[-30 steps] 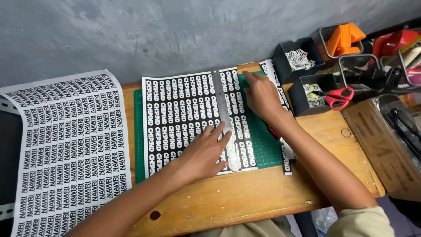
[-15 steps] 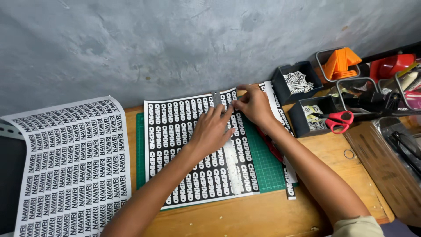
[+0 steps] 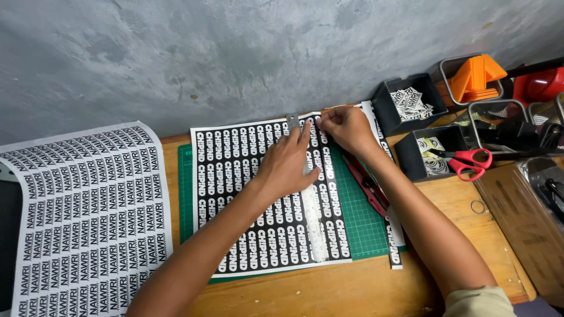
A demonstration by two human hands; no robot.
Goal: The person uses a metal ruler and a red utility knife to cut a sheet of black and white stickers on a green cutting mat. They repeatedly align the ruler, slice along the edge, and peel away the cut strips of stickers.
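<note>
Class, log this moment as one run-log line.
left hand: pressing metal ruler | right hand: at top edge of sticker sheet | under: green cutting mat

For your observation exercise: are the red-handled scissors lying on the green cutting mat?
No: the red-handled scissors rest across a black bin to the right, off the green cutting mat.

wall (image 3: pixel 235 53): grey, mottled plaster | table (image 3: pixel 446 205): bare wood, set against wall | light: even

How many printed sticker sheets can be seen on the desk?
2. One sticker sheet lies on the green cutting mat under both hands; the other sheet lies at the left. More may be hidden.
</note>
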